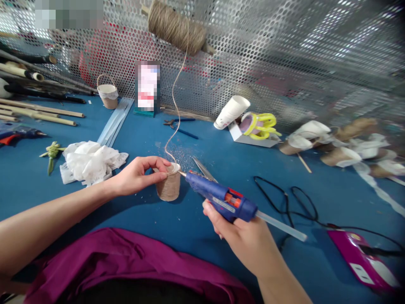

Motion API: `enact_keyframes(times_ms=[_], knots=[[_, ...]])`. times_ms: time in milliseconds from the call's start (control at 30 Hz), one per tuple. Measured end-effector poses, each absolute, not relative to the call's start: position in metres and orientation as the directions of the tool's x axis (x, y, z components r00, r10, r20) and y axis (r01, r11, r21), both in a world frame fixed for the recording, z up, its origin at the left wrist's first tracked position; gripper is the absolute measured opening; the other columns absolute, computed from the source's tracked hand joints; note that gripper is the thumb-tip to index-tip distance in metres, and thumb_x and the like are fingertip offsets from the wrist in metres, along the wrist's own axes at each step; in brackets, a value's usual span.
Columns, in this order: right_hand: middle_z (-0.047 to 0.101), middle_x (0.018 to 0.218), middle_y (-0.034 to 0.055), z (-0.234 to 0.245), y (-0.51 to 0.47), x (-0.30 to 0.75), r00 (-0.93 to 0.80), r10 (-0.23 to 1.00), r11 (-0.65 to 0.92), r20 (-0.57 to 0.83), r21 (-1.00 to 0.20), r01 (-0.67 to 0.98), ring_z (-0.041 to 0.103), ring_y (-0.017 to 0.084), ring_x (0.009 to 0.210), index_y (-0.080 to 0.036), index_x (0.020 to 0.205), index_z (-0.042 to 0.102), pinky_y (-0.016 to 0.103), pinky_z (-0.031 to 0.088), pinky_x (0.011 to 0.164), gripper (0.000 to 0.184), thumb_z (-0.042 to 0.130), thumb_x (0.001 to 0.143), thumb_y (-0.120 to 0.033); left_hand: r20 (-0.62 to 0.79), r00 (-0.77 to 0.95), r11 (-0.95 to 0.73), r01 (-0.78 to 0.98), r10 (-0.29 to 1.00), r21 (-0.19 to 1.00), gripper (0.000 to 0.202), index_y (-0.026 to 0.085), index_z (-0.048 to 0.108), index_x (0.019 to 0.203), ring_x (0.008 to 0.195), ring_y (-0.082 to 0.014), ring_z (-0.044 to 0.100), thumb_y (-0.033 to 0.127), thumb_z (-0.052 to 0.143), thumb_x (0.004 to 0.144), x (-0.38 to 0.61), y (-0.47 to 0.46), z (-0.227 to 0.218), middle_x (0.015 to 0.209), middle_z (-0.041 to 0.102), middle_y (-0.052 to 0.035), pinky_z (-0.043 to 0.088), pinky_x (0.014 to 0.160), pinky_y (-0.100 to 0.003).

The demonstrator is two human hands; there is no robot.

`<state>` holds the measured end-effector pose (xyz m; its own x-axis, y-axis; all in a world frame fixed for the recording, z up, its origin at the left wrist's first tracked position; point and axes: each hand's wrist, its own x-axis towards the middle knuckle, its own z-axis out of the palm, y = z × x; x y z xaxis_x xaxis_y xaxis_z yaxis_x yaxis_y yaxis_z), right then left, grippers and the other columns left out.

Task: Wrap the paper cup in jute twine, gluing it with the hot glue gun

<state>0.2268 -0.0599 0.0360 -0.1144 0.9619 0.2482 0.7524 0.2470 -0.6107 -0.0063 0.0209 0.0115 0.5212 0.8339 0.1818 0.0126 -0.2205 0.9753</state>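
My right hand (pixel 240 236) is wrapped round the grip of a blue hot glue gun (pixel 218 194), and a clear glue stick (pixel 281 226) sticks out of its back end. The gun's nozzle meets the rim of a small twine-wrapped paper cup (pixel 168 189), which stands upright on the blue table. At the cup's left, my left hand (pixel 142 175) pinches its upper edge with the twine there. That twine (pixel 174 97) runs up to a big twine spool (pixel 175 27). Partly behind the gun lie scissors (pixel 204 169).
White lace (pixel 91 162) lies bunched at left, beside bamboo sticks (pixel 47 114). A finished small basket (pixel 108 95), a phone (pixel 147 86) and pliers (pixel 182 126) are at the back. Stacked paper cups (pixel 232 110), a black cord (pixel 286 198) and a purple power strip (pixel 363 257) are on the right.
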Motion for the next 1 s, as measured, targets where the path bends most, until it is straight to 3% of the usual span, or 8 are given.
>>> enact_keyframes(times_ms=[300, 533, 1000], knots=[[0.064, 0.055, 0.0031, 0.0414, -0.0634, 0.2228, -0.166, 0.954, 0.286, 0.249, -0.598, 0.748, 0.065, 0.020, 0.059, -0.020, 0.073, 0.068, 0.028, 0.052, 0.050, 0.030, 0.051, 0.081, -0.043, 0.181, 0.516, -0.215, 0.008, 0.837, 0.976, 0.014, 0.011, 0.056, 0.074, 0.107, -0.0216, 0.053, 0.024, 0.057, 0.081, -0.0061, 0.0210, 0.0113, 0.097, 0.064, -0.0117, 0.040, 0.090, -0.035], [0.063, 0.055, 0.0028, 0.0378, -0.0676, 0.2216, -0.158, 0.956, 0.278, 0.247, -0.587, 0.761, 0.063, 0.019, 0.056, -0.020, 0.083, 0.070, 0.029, 0.052, 0.049, 0.032, 0.050, 0.081, -0.044, 0.169, 0.522, -0.214, 0.027, 0.836, 0.976, 0.013, 0.011, 0.055, 0.074, 0.106, -0.0218, 0.053, 0.023, 0.055, 0.081, -0.0054, 0.0198, 0.0138, 0.097, 0.063, -0.0126, 0.040, 0.089, -0.035], [0.065, 0.055, 0.0028, 0.0427, -0.0588, 0.2250, -0.163, 0.960, 0.269, 0.226, -0.606, 0.749, 0.064, 0.019, 0.056, -0.019, 0.077, 0.068, 0.027, 0.052, 0.048, 0.033, 0.049, 0.081, -0.046, 0.168, 0.517, -0.207, 0.020, 0.839, 0.978, 0.017, 0.012, 0.057, 0.072, 0.108, -0.0221, 0.053, 0.027, 0.058, 0.080, -0.0059, 0.0208, 0.0128, 0.097, 0.064, -0.0119, 0.041, 0.090, -0.035]])
